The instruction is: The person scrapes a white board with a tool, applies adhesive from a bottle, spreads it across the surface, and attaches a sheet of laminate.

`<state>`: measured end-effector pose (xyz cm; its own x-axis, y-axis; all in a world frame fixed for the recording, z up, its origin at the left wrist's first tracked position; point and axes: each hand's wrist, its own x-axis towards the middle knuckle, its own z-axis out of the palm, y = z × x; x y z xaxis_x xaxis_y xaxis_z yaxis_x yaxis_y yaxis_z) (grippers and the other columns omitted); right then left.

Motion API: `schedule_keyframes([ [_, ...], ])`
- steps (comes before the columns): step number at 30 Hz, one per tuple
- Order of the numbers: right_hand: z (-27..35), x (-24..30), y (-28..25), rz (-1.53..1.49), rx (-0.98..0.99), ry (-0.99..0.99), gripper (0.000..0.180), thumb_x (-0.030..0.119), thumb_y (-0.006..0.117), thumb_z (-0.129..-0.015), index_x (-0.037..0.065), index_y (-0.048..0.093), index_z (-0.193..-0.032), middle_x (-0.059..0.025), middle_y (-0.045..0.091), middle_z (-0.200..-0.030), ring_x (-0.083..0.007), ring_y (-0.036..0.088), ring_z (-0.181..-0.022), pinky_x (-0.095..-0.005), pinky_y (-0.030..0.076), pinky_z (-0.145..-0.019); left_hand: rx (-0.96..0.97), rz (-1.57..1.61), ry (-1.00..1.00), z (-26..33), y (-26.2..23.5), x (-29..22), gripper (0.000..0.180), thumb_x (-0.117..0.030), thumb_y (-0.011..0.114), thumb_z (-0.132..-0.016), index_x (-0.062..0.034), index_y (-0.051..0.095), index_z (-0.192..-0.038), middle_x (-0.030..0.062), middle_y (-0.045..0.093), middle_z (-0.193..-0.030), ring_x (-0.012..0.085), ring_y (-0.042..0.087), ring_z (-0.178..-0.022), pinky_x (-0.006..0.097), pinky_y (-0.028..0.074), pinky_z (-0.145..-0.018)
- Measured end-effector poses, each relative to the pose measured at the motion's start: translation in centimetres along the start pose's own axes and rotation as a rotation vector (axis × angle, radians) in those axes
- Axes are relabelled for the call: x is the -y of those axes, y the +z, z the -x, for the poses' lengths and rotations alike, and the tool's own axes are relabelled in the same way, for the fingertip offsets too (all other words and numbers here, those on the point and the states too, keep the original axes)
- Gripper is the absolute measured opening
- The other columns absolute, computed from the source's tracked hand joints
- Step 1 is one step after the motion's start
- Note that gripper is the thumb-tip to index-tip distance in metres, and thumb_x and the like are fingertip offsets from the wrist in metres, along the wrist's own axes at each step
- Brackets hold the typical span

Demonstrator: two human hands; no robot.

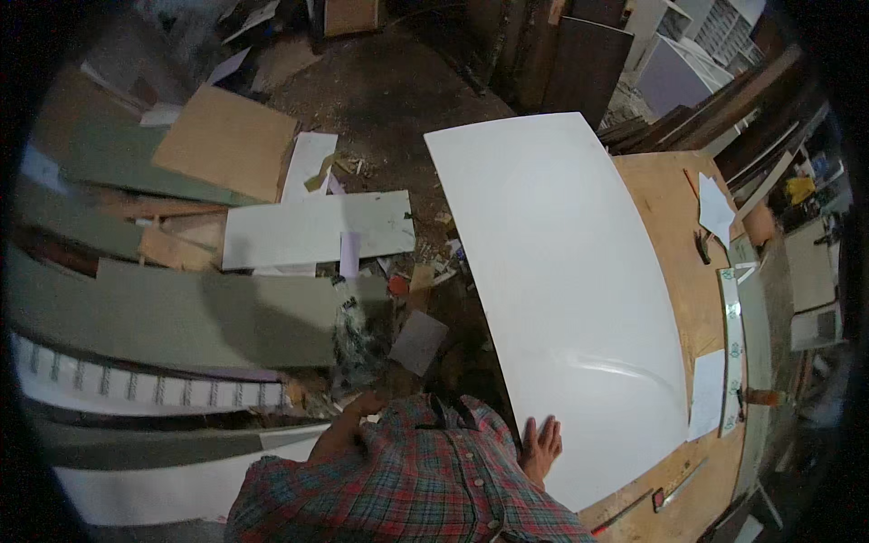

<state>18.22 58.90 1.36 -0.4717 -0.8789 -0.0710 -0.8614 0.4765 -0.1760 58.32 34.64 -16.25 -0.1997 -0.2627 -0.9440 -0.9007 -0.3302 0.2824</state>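
A large white panel (552, 271) with a glossy streak of light lies on a wooden worktable (665, 208) and juts past its far and left edges. On the panel's near left part rests my right hand (541, 445), palm down and fingers stretched out, with nothing in its grip. My left hand (364, 404) is out to the left beside my checked shirt, away from the panel. Its fingers are partly hidden and small in the dim light, so I cannot make out their state.
On the worktable's right side lie pliers (702, 247), white paper sheets (715, 208) and a long white strip (730, 353). A red pencil-like stick (623, 512) lies near the front. Stacked green-grey boards (208, 312) and a brown board (224, 142) fill the left. Scraps litter the floor (389, 100).
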Motion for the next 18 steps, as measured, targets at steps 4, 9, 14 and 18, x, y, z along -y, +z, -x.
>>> schedule_keyframes([
  [4, -0.1, -0.3, 2.0, 0.019, -0.121, -0.011, 0.055, 0.04, 0.062, -0.091, 0.034, 0.05, -0.144, -0.0192, 0.038, -0.154, -0.0391, 0.036, -0.141, -0.055, 0.03, -0.108, -0.271, -0.273, 0.214, -7.0, -6.0, -1.7, 0.063, -0.045, 0.059, -0.096, -0.0037, 0.05, -0.143, 0.0204, 0.063, -0.126, 0.029, 0.064, -0.11, 0.041, 0.052, -0.09],
  [9, 0.0, -0.7, 1.7, 0.021, -0.085, 0.02, 0.053, 0.035, 0.067, -0.091, 0.037, 0.052, -0.142, -0.0147, 0.045, -0.149, -0.0369, 0.042, -0.137, -0.0531, 0.034, -0.104, -0.262, 0.478, 0.492, -5.8, -16.2, -20.9, 0.057, -0.05, 0.05, -0.1, -0.0004, 0.058, -0.126, 0.0078, 0.064, -0.092, 0.0195, 0.061, -0.073, 0.036, 0.049, -0.066],
  [14, -1.1, 1.3, -2.3, -0.144, 0.029, 0.149, 0.049, 0.033, 0.071, -0.088, 0.034, 0.059, -0.135, -0.0132, 0.046, -0.148, -0.0346, 0.043, -0.135, -0.0514, 0.035, -0.105, -0.463, 1.038, 0.581, -3.0, -27.0, -39.9, 0.054, -0.049, 0.047, -0.102, -0.0022, 0.056, -0.126, 0.0109, 0.063, -0.112, 0.0219, 0.063, -0.095, 0.04, 0.056, -0.082],
  [18, -1.5, 2.1, 0.4, -0.025, -0.076, 0.219, 0.054, 0.029, 0.072, -0.085, 0.028, 0.058, -0.138, -0.0148, 0.043, -0.15, -0.0339, 0.043, -0.136, -0.0524, 0.033, -0.107, -0.604, 0.8, 0.591, -4.7, -33.5, -45.9, 0.053, -0.045, 0.051, -0.101, -0.0025, 0.054, -0.132, 0.0115, 0.06, -0.12, 0.023, 0.062, -0.099, 0.039, 0.054, -0.083],
])
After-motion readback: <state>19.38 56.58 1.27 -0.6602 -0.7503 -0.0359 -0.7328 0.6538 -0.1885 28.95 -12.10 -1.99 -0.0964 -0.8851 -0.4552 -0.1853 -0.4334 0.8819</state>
